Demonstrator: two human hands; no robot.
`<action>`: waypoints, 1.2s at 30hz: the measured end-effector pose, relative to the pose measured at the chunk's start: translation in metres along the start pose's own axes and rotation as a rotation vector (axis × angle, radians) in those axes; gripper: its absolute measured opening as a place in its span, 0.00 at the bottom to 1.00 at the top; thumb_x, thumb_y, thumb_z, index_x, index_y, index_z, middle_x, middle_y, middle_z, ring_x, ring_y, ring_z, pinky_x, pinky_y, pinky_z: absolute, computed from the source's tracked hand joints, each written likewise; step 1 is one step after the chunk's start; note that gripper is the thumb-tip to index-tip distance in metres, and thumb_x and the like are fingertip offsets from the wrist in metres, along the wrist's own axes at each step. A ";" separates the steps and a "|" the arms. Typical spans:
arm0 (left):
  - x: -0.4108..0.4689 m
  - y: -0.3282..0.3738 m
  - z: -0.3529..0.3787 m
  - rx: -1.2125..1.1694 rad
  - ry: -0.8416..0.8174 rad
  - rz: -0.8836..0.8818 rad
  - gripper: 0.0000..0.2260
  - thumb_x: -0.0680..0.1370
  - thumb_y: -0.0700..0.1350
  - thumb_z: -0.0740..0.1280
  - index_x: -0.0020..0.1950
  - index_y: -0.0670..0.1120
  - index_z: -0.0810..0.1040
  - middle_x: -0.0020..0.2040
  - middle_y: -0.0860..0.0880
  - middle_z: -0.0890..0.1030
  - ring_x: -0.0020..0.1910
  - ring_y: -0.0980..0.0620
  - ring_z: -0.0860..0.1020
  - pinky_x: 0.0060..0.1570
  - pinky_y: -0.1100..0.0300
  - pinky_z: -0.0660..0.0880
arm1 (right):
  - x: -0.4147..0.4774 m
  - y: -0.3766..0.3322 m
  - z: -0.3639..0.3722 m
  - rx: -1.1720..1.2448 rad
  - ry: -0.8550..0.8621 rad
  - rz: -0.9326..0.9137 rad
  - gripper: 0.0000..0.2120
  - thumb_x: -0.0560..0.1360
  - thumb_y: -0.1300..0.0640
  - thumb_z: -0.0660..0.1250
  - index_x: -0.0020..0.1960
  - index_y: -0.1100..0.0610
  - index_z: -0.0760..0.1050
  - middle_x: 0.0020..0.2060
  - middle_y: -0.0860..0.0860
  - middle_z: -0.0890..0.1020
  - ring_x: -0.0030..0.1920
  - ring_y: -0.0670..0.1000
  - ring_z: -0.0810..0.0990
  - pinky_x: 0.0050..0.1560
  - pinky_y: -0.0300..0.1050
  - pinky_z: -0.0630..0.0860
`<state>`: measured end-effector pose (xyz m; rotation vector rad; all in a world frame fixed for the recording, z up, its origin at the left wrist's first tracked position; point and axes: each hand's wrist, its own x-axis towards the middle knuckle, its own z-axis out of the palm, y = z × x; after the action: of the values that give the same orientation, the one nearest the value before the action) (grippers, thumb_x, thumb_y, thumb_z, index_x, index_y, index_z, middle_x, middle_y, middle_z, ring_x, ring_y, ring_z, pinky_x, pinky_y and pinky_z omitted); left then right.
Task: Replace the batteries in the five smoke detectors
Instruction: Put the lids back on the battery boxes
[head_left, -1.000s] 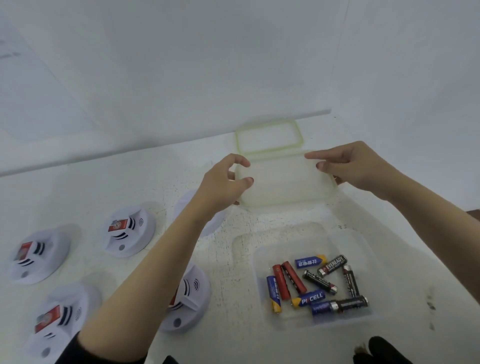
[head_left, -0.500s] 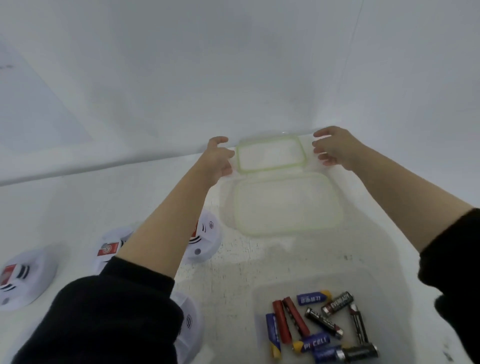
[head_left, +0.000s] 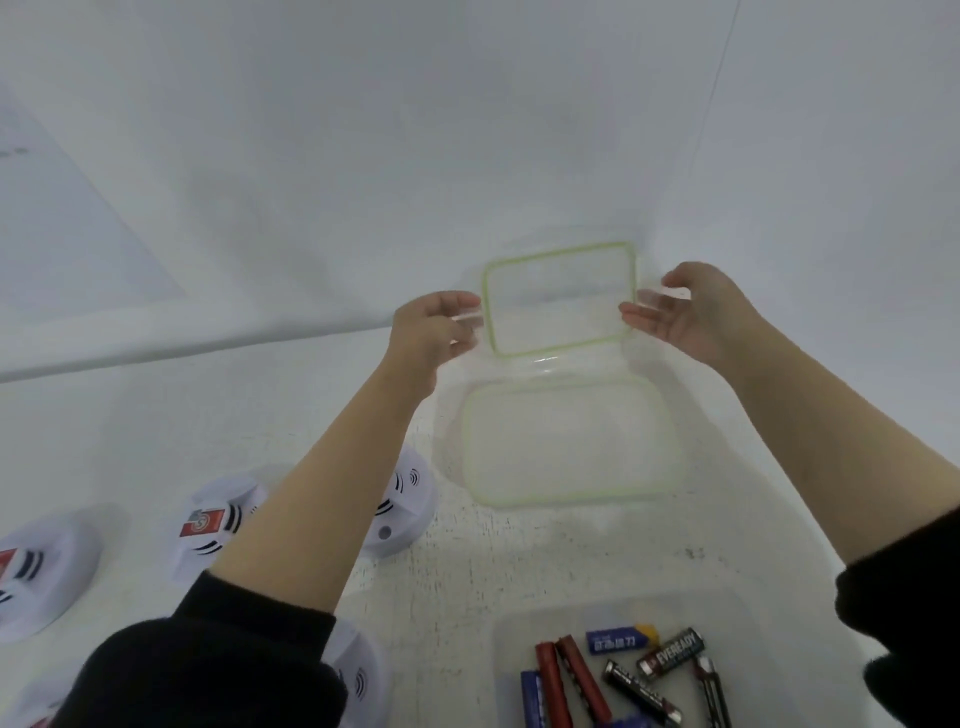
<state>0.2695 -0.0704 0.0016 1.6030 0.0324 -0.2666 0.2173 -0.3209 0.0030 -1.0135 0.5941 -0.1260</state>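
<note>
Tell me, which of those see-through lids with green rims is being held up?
The far lid, by the wall: the left hand and right hand grip its side tabs, tilting it up. The nearer lid lies flat on the table, untouched.

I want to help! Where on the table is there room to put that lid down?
Bare table lies between the empty container and the battery tub, and along the far edge left of the left hand. The lid wouldn't fit among the smoke detectors on the left.
</note>
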 end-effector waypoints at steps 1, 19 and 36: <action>-0.008 0.005 -0.001 0.011 0.015 0.048 0.16 0.73 0.24 0.62 0.39 0.44 0.79 0.41 0.49 0.80 0.44 0.50 0.79 0.52 0.55 0.78 | -0.005 -0.003 -0.002 0.072 -0.020 0.008 0.03 0.76 0.61 0.59 0.48 0.62 0.68 0.44 0.58 0.72 0.41 0.62 0.81 0.38 0.51 0.82; -0.194 0.026 -0.051 0.056 -0.187 -0.004 0.14 0.71 0.30 0.71 0.46 0.44 0.71 0.36 0.46 0.84 0.30 0.54 0.81 0.30 0.67 0.75 | -0.198 0.026 -0.041 -0.320 -0.226 -0.357 0.15 0.69 0.69 0.70 0.39 0.51 0.70 0.44 0.46 0.79 0.37 0.47 0.77 0.34 0.35 0.72; -0.284 -0.056 -0.044 0.400 -0.114 0.012 0.10 0.68 0.39 0.78 0.45 0.46 0.80 0.36 0.47 0.81 0.33 0.53 0.79 0.39 0.63 0.76 | -0.277 0.125 -0.079 -1.034 0.155 -0.599 0.04 0.75 0.58 0.66 0.48 0.50 0.76 0.51 0.48 0.76 0.47 0.43 0.74 0.44 0.30 0.66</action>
<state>-0.0098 0.0170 0.0016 1.9814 -0.1255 -0.3724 -0.0765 -0.2132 -0.0178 -2.1917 0.4662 -0.4563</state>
